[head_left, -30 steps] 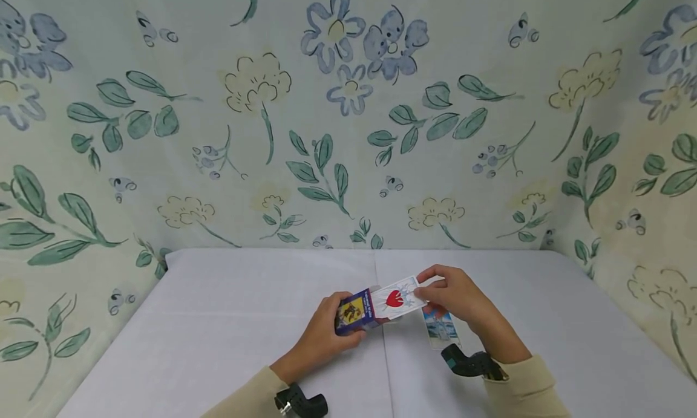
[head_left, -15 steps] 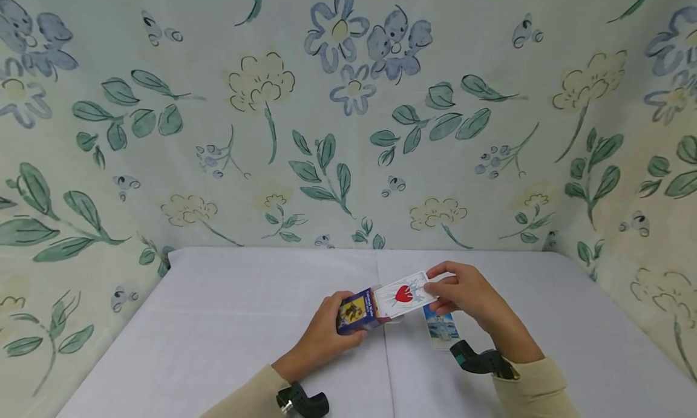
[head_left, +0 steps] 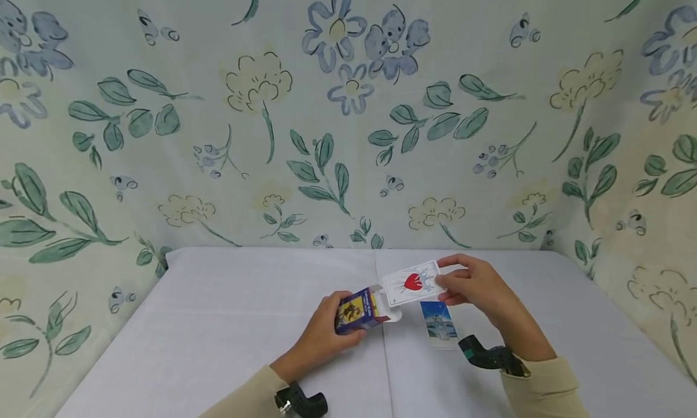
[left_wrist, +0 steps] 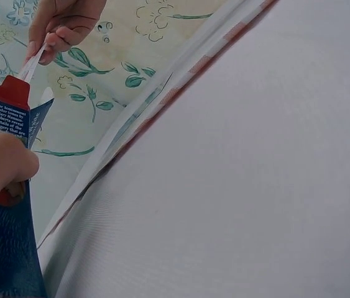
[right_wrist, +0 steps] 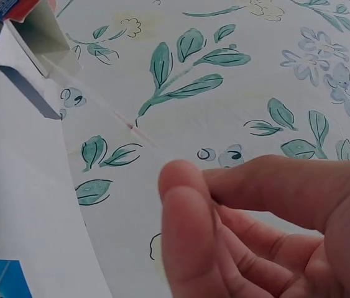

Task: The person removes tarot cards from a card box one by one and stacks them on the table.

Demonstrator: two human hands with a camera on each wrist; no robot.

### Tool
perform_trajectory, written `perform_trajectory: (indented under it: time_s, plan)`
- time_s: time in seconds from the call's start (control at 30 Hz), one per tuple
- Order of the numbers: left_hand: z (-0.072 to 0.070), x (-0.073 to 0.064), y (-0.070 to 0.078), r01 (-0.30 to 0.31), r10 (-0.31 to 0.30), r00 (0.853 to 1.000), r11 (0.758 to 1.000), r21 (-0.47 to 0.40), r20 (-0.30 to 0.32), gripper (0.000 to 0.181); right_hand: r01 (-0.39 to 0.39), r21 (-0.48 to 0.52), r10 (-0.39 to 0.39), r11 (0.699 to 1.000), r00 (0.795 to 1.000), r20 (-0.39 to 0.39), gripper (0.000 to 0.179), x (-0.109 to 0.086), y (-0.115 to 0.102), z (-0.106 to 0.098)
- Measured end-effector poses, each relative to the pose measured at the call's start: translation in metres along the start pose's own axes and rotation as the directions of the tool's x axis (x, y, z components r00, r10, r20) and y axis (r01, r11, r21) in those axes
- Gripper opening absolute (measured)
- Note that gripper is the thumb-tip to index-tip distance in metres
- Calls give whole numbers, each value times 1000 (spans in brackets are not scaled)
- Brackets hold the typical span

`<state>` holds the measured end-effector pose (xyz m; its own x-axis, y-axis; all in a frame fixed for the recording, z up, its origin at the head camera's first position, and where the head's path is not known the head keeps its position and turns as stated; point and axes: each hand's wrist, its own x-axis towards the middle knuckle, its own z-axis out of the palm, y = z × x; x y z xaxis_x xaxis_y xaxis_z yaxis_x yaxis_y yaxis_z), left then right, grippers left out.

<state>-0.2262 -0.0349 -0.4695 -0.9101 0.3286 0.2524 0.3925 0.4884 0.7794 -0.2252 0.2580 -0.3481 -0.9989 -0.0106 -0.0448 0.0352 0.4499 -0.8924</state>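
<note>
In the head view my left hand (head_left: 323,330) grips a blue-purple tarot card box (head_left: 354,309) with a yellow picture, its flaps open towards the right. My right hand (head_left: 476,285) pinches a white-bordered tarot card (head_left: 412,283) with a red heart between thumb and fingers. The card's left end lies at the box's mouth, over the flaps. Seen from the right wrist, the card is a thin edge (right_wrist: 131,127) running from my fingertips towards the box opening (right_wrist: 44,37). Inside the box, any other contents are hard to make out.
A blue picture card (head_left: 440,324) lies on the white-covered table (head_left: 245,321), below my right hand. Floral cloth (head_left: 348,164) hangs behind the table and along both sides. Each wrist wears a black camera mount (head_left: 490,356).
My right hand has moved right and slightly up, drawing the heart card out of the box to its mouth. The box in my left hand stays put; more of the blue card shows.
</note>
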Motion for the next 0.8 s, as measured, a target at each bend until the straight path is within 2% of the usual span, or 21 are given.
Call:
perform_trajectory:
  time_s: [0.17,0.53,0.8]
  plan:
    - [0,0,0,2,-2,1000,1000,-6,2,73,16,13,-16,1000,1000,-2,49,0,1,-3]
    - [0,-1,0,4,-4,1000,1000,1,7,73,-25,7,25,1000,1000,-8,42,2,6,-7]
    - [-1,-1,1,1,-1,1000,1000,-14,6,72,-32,-65,29,997,999,-45,36,4,11,-9]
